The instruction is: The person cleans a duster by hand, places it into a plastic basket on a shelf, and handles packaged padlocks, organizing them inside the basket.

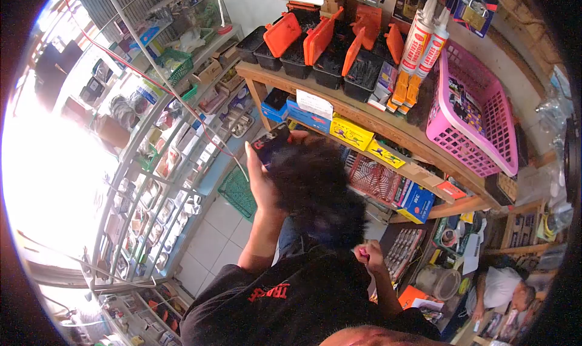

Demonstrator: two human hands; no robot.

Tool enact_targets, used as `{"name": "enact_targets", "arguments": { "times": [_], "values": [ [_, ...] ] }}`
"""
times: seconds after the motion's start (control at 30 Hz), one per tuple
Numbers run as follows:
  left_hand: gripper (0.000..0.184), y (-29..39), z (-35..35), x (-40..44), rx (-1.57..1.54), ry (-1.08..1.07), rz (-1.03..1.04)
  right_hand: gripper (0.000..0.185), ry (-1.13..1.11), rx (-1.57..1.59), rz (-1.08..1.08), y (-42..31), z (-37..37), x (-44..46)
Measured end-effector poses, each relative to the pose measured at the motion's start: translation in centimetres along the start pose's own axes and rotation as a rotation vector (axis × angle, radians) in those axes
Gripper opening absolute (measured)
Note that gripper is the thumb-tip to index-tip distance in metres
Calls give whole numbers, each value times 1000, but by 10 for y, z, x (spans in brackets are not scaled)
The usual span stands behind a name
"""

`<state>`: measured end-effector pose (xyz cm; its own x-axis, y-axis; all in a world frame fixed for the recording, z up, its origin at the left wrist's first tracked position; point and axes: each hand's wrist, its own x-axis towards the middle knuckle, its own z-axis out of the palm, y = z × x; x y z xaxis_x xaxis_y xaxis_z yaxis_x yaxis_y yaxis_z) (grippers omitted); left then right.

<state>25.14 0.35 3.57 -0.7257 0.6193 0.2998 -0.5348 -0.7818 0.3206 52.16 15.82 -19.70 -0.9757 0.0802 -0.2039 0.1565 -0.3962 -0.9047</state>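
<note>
My left hand (262, 185) is raised at the centre left, its fingers closed round a dark box (271, 143) with red lettering. A large black fluffy duster (318, 188) spreads between my hands and hides part of the left palm and the shelf behind. Lower on the right, my right hand (371, 255) is closed round a small pink handle (362, 252) at the duster's lower edge.
A wooden shelf (388, 119) holds black bins with orange lids, sealant tubes and a pink basket (464, 141). Glass shelves (151, 182) with packaged goods line the left. A green basket (237, 193) is near the tiled floor. Another person (503, 291) is at lower right.
</note>
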Motion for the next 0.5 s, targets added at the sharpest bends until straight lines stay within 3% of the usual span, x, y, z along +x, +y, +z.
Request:
{"name": "enact_targets", "arguments": {
  "times": [0.03, 0.07, 0.17, 0.2, 0.3, 0.4, 0.5],
  "values": [
    [80, -4, 2, 0, 45, -43, -25, 58, 55, -3, 4, -4, 7, 3],
    [78, -7, -15, -6, -99, 11, -67, 62, 110, -6, 7, -6, 12, 6],
    [78, -23, -3, -6, 463, 465, 13, 67, 138, -46, 22, -17, 20, 6],
    [76, -15, -7, -2, 507, 331, 7, 66, 116, -51, 29, -18, 21, 6],
    [72, 2, -19, 14, 182, -260, -84, 63, 112, -85, 46, -10, 24, 3],
    [63, -16, -15, -2, 259, 159, -20, 60, 140, -44, -11, -11, 28, 9],
    [61, -28, -27, -14, 315, 226, -15, 57, 162, -19, -9, -16, 34, 13]
  ]
}}
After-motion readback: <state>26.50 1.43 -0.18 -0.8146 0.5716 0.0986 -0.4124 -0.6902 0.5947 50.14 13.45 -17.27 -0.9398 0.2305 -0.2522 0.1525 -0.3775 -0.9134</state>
